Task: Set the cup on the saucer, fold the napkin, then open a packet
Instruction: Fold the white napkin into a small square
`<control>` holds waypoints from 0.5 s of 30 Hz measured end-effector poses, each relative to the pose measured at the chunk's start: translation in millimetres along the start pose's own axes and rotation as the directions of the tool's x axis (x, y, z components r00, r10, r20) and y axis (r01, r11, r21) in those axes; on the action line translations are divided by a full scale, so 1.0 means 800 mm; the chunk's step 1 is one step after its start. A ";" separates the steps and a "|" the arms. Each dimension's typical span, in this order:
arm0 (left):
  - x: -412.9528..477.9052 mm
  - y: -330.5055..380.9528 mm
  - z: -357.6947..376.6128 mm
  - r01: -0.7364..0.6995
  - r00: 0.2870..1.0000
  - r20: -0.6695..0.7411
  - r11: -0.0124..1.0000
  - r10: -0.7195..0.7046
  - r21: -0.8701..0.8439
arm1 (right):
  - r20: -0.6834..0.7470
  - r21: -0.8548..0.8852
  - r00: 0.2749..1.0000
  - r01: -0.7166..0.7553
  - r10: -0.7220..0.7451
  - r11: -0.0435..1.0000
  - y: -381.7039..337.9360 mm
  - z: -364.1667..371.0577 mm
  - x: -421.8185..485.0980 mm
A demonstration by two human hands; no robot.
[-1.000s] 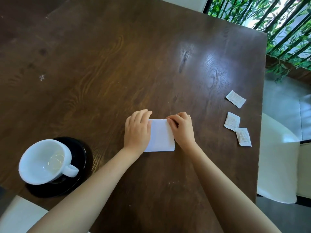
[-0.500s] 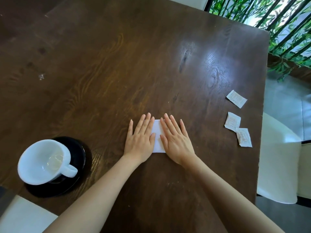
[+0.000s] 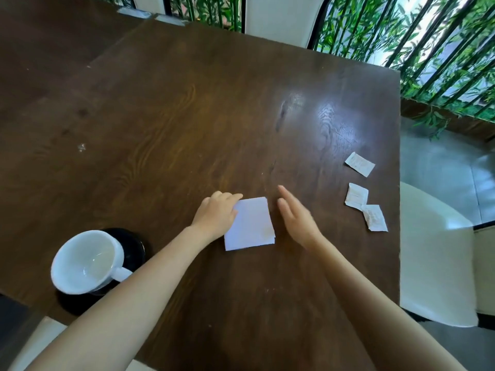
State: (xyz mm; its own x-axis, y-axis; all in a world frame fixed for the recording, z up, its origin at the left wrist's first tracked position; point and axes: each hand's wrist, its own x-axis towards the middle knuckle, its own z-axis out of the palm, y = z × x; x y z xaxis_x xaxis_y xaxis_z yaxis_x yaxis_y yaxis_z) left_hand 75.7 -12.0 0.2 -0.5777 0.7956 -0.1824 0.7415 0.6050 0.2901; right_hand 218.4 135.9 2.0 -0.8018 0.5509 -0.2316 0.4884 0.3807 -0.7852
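Observation:
A white cup [image 3: 85, 261] stands on a black saucer [image 3: 134, 245] at the near left of the dark wooden table [image 3: 187, 116]. The folded white napkin [image 3: 251, 223] lies flat in the middle. My left hand [image 3: 215, 212] rests on the napkin's left edge, fingers curled over its far-left corner. Just right of the napkin, my right hand [image 3: 296, 215] hovers with fingers straight and apart, holding nothing and slightly blurred. Three white packets lie near the right edge: one [image 3: 359, 164] farther away, two [image 3: 356, 196] [image 3: 375, 217] touching each other.
A white chair [image 3: 434, 253] stands beside the table's right edge and another white chair back [image 3: 281, 17] at the far side. Green bamboo behind dark bars fills the far right. A pale surface [image 3: 34, 346] shows at the near left corner.
Both hands were pressing flat on the napkin. Now my right hand has lifted off and shifted right, and my left hand has slid to the napkin's left edge, uncovering it.

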 end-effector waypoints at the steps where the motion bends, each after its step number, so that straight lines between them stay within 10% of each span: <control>1: -0.001 0.006 -0.004 0.028 1.000 -0.010 0.999 -0.028 -0.023 | -0.131 0.025 0.990 -0.049 0.052 0.998 0.002 -0.008 -0.007; 9: -0.042 0.014 0.000 0.249 0.962 0.193 0.908 -0.192 -0.338 | -0.140 -0.062 0.963 -0.239 0.229 0.969 0.022 0.009 -0.077; 15: -0.059 0.035 0.003 0.390 0.918 0.337 0.635 -0.210 -0.667 | -0.133 -0.020 0.952 -0.281 0.276 0.959 0.019 0.016 -0.065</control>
State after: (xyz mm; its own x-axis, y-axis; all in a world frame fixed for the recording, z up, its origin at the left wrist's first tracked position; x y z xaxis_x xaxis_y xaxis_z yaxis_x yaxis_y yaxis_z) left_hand 124.4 -32.6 14.3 -0.5710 0.6139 -0.5450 0.0176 0.6729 0.7395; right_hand 262.9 103.5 -5.4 -0.5826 0.7282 -0.3608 0.7009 0.2255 -0.6767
